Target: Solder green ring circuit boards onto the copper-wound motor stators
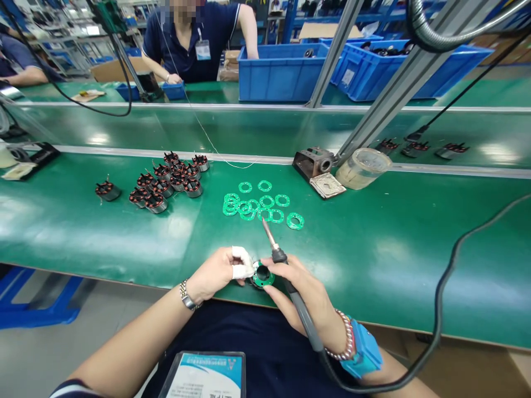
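Note:
My left hand (219, 270), with white tape on the thumb, pinches a small round motor stator topped by a green ring board (261, 275) at the near table edge. My right hand (305, 296) also touches that part and grips a soldering iron (286, 271), its tip pointing up and away toward the loose green ring boards (260, 205). A cluster of several copper-wound stators (170, 179) sits further left on the green mat, with one stator (108, 190) apart from them.
A soldering iron stand with sponge (318, 168) and a round plastic tub (363, 167) sit at the belt edge. The iron's grey cable (446, 287) loops right. A person in a dark shirt (194, 38) works opposite, beside blue bins (282, 72).

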### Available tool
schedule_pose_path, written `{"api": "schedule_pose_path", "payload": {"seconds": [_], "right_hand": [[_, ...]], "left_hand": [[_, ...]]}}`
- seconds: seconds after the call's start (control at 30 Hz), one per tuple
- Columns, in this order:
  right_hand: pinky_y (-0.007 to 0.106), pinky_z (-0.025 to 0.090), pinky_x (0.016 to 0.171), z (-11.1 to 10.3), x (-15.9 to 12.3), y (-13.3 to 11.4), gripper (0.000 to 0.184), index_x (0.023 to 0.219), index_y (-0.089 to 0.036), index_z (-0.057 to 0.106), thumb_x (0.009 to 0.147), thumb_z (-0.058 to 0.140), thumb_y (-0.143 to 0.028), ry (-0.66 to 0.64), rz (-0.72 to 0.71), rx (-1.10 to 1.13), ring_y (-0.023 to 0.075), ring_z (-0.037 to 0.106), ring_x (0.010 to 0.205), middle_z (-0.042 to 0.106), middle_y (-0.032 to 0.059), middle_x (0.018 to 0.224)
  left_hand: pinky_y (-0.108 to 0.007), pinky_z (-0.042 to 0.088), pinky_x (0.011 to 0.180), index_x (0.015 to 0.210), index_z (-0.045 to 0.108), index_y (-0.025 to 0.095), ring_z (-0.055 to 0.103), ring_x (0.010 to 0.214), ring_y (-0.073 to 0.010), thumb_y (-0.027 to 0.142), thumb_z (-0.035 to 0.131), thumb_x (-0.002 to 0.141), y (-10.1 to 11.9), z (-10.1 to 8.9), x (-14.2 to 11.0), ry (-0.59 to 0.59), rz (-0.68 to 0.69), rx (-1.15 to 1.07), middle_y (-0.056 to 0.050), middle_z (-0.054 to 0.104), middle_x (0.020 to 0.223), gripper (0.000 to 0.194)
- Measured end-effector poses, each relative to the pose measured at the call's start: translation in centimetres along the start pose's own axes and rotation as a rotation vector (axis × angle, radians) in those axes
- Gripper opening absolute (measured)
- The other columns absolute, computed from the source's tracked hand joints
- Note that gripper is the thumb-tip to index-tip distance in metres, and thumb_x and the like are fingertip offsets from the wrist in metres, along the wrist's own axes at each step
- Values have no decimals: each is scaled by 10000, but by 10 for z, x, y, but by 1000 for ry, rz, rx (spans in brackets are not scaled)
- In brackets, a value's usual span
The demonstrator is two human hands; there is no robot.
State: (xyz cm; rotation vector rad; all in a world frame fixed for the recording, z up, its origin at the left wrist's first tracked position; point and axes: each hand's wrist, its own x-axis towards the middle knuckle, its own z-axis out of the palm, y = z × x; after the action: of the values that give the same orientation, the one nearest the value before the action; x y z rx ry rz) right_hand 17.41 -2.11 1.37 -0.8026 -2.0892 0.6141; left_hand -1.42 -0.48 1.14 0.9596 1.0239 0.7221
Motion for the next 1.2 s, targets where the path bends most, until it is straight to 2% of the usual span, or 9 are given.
{"api": "schedule_pose_path", "payload": {"seconds": [0.13,0.33,0.6,0.67,0.77,0.87,1.0,1.2], "right_hand": [[380,508,825,5,5,-1,299,1058,-203,485,794,515,-64,11,-68,-13,204,555,965,641,77,991],[383,515,817,7,7,-3,281,1057,-185,512,802,505,-69,-15,-57,-34,209,563,959,650,76,926],[350,522,749,-16,1,-11,193,902,-208,579,790,529,-59,164,67,-3,197,614,839,667,50,782],[331,524,679,-22,-2,-13,180,896,-204,593,799,519,-71,156,72,3,185,618,737,651,39,698],[311,509,572,-29,-5,-14,213,1002,-188,599,803,543,-137,115,29,16,169,582,611,611,30,636],[321,496,555,-33,-5,-15,250,1033,-183,603,790,553,-152,107,-9,59,167,565,603,606,43,669],[302,476,520,-35,-4,-18,227,926,-178,633,771,508,-70,76,33,131,152,536,560,597,39,625],[295,463,503,-35,-2,-18,201,896,-163,640,772,509,-74,43,70,149,151,522,555,596,46,618]], "left_hand": [[-178,427,522,610,562,126,483,523,-66,281,713,620,-1,0,-2,19,0,-47,29,536,572,217],[-214,467,552,654,586,126,550,524,-91,334,698,649,-4,-1,-8,28,-42,-31,6,586,575,236],[-227,471,565,647,577,127,576,521,-107,293,681,665,-4,-2,-8,21,-86,35,-3,603,553,196],[-234,469,588,640,576,128,583,548,-114,280,681,666,-3,-3,-8,12,-78,34,-7,610,565,187],[-233,454,612,629,576,132,588,587,-122,248,685,655,-1,-5,-8,-1,-69,49,0,604,576,161],[-230,439,619,622,581,140,586,606,-128,218,680,646,-1,-6,-7,-8,-60,82,13,595,582,128],[-235,434,632,624,585,143,587,620,-135,202,663,647,-1,-6,-7,-4,-53,105,10,600,597,101],[-239,432,645,632,582,144,592,622,-137,194,651,643,0,-5,-8,-3,-57,113,10,602,601,86]]}}
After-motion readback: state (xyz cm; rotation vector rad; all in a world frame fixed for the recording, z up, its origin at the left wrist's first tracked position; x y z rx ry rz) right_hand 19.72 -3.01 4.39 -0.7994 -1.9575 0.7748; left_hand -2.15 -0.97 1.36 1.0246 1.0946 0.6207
